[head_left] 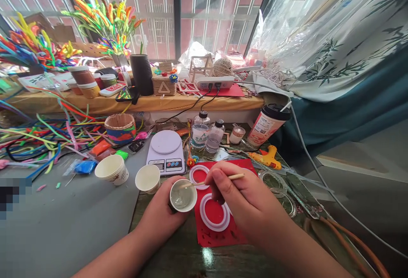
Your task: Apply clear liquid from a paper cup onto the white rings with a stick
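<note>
A paper cup with clear liquid inside is wrapped by the fingers of my left hand. My right hand pinches a thin wooden stick, whose lower end dips into that cup. Under and beside my right hand lies a red sheet bearing ring-shaped white molds; one ring mold is in full sight, another sits behind it, and my right hand covers part of the sheet. Just left of the held cup stands a second paper cup.
Stacked paper cups and a white kitchen scale stand behind on the left. Two clear bottles, a drink cup and a yellow glue gun are farther back. Clear rings and a white cable lie right.
</note>
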Tool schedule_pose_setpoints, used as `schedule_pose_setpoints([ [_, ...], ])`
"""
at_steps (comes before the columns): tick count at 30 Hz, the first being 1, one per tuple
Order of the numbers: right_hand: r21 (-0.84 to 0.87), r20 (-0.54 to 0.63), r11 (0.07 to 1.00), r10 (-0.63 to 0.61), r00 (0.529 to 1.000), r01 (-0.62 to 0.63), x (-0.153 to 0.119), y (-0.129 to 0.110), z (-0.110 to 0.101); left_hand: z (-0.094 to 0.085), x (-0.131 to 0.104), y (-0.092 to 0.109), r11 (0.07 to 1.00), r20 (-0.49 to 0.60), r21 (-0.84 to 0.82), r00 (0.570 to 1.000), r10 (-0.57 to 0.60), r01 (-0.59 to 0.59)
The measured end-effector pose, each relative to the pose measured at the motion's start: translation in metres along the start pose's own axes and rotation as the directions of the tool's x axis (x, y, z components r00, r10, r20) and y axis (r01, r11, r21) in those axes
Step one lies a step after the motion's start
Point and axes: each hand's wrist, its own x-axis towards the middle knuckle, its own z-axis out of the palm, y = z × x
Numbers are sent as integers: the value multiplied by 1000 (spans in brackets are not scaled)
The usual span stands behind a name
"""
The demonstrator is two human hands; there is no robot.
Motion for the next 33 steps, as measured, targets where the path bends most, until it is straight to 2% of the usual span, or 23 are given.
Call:
schedule_pose_setpoints([
  [2, 25, 37, 1000, -1, 999, 0, -1, 0, -2, 0, 0, 1, 1000, 4, -5, 1000, 5, -5],
  [6, 18, -62, 1000, 8, 998, -7, -3, -1, -5, 0, 1, 3, 1000, 0, -7, 1000, 18, -18],
  [15, -12, -16, 1000, -19, 1000, 19, -1, -2, -2, -1, 1, 3, 1000, -10, 22, 1000, 22, -21],
  [19, -91, -60, 996, -21, 998, 16, -1, 0, -1, -1, 1, 5, 1000, -22, 10, 1000, 16, -16],
  [22, -79, -12, 996, -31, 999, 30, -1, 0, -1, -1, 1, 4, 1000, -22, 8, 1000, 15, -15],
  [27, -50, -23, 998, -44, 999, 43, 1, -3, -1, -1, 0, 1, 999, -35, 25, 999, 28, -27],
  [33, -44, -28, 999, -7, 1000, 6, 1, -3, 0, -3, 1, 5, 999, 1, 38, 1000, 27, -27],
])
